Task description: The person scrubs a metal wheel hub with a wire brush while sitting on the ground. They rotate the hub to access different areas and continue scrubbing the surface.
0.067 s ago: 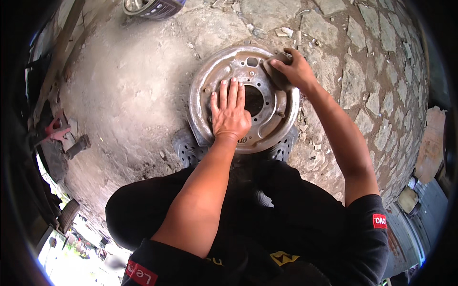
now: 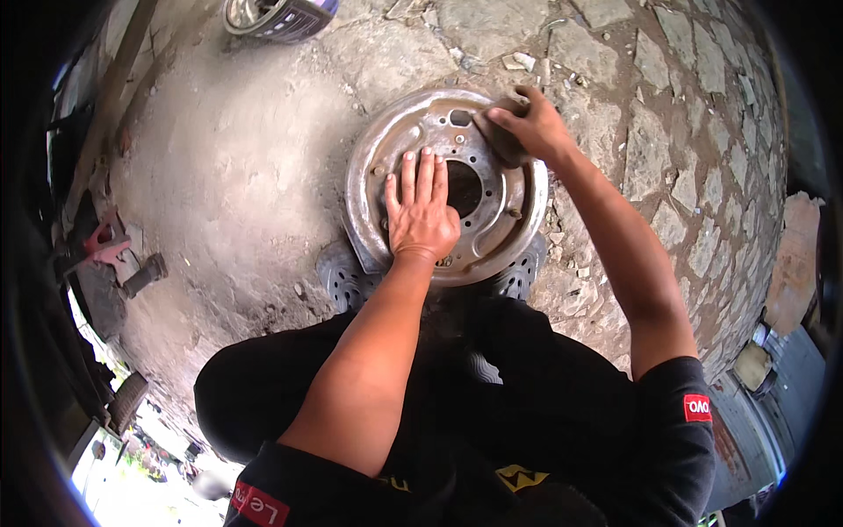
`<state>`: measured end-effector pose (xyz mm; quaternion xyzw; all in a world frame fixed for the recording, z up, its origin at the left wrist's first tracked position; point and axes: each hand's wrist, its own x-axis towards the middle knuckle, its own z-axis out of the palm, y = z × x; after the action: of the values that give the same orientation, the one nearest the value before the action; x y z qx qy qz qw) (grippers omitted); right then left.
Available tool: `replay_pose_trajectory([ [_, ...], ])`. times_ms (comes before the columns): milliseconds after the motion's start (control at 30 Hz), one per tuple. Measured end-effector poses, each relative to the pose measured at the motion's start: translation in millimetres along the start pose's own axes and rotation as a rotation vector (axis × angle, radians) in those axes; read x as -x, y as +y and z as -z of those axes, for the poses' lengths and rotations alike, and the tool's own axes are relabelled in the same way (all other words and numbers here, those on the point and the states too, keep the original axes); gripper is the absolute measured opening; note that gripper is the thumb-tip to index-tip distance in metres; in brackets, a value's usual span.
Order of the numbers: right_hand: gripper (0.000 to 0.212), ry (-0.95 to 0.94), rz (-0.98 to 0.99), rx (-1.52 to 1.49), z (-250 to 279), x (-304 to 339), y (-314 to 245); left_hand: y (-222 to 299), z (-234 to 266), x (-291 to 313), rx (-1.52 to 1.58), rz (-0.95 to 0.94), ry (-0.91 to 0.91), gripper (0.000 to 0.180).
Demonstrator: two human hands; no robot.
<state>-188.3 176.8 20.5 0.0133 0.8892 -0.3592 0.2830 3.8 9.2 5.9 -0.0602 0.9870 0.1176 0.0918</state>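
A round metal brake backing plate [image 2: 386, 132], worn and streaked with rust, lies over my feet with a large hole at its middle. Flat on its left part rests my left hand [image 2: 424, 211], fingers stretched out and pointing away from me. At the upper right of the plate my right hand [image 2: 537, 127] grips a brown-grey sheet, apparently sandpaper [image 2: 502, 140]. The sheet presses against the plate near its rim. My fingers hide its far side. Small bolts and holes ring the centre opening.
My grey perforated shoes [image 2: 341, 277] show under the plate's near edge. A dark tin can [image 2: 285, 19] stands at the far left. Red metal stands [image 2: 107, 241] are on the left. Flat paving stones [image 2: 654, 66] set in dirt cover the right side.
My right hand and the sheet have shifted slightly left and away from me along the plate. My left hand stays in place on it.
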Motion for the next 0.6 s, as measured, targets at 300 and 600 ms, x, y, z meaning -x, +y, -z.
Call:
replay_pose_trajectory([
  [300, 0.092, -0.022, 0.105, 0.015, 2.5, -16.3, 15.3, -2.1, -4.2, 0.3, -0.008, -0.002, 0.001, 0.079],
  [600, 0.096, -0.069, 0.006, -0.155, 8.5, -10.0, 18.9, -1.6, -0.8, -6.6, -0.014, -0.018, 0.029, 0.079],
])
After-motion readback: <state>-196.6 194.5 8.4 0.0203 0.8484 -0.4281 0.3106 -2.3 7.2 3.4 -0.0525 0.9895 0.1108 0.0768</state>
